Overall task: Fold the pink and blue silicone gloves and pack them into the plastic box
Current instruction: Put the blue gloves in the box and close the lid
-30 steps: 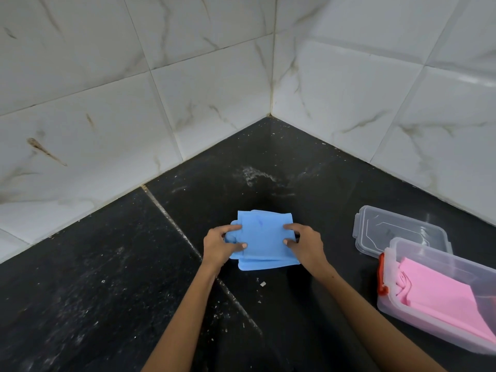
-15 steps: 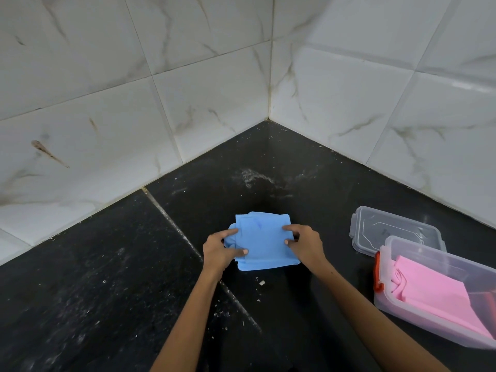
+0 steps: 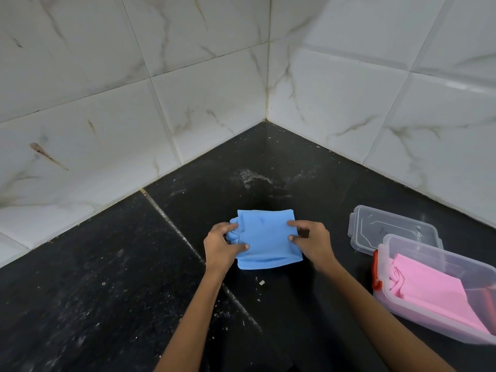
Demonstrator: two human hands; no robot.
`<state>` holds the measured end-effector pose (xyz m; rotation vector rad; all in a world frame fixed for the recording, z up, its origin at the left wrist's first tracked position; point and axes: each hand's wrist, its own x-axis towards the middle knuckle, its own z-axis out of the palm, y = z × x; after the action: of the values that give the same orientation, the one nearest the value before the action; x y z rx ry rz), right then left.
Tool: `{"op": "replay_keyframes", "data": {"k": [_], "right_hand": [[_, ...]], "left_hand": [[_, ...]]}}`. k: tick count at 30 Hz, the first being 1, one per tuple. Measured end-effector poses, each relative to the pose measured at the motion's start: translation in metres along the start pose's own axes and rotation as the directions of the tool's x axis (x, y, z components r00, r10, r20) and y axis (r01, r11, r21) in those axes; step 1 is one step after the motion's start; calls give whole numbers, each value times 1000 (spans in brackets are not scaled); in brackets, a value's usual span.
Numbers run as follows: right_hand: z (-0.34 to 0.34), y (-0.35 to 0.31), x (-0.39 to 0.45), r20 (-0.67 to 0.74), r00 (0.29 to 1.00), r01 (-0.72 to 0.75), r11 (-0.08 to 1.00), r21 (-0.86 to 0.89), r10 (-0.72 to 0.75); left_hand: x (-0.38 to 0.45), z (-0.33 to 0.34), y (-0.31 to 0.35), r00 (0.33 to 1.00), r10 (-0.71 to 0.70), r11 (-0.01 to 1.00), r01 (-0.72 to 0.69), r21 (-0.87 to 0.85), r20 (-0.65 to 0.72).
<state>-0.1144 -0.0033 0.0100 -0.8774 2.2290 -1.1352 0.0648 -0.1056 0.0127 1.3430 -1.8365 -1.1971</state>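
Two bare forearms enter from the near edge and converge on a folded blue silicone glove bundle point(image 3: 265, 238) lying flat on the black speckled stone desk point(image 3: 94, 291). Compared with a second ago the bundle is barely displaced: it remains a compact, roughly square packet in the same spot, though its left side now shows glove digits bunched under the left hand, which suggests the fold is being tidied and pressed rather than begun. Judged from this, folding of the blue pair is nearly done and transfer to the box is the step outstanding. Left hand point(image 3: 221, 247): palm down at the packet's left edge, fingers point(image 3: 243, 247) curled, thumb and forefinger pinching the bunched blue material. Right hand point(image 3: 312, 241): palm down at the right edge, fingers point(image 3: 294, 224) closed on the packet's edge, pinning it to the desk. To the right, near the frame edge, a clear plastic box with red latch point(image 3: 386, 296) stands open; folded pink silicone gloves point(image 3: 429, 294) already lie inside it. Just behind the box, touching or overlapping its far rim, rests a clear plastic lid point(image 3: 389, 229), flat on the desk. Farthest back, white marbled wall tiles point(image 3: 214, 89) meet at a corner.
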Motion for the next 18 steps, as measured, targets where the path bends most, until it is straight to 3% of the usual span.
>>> {"op": "replay_keyframes", "data": {"k": [9, 18], "right_hand": [[-85, -8, -47, -132, 991, -16, 993, 114, 31], [-210, 39, -108, -280, 944, -104, 963, 250, 175]], "left_hand": [[-26, 27, 70, 972, 223, 973, -226, 39, 76], [-83, 124, 138, 890, 360, 930, -367, -26, 279]]}}
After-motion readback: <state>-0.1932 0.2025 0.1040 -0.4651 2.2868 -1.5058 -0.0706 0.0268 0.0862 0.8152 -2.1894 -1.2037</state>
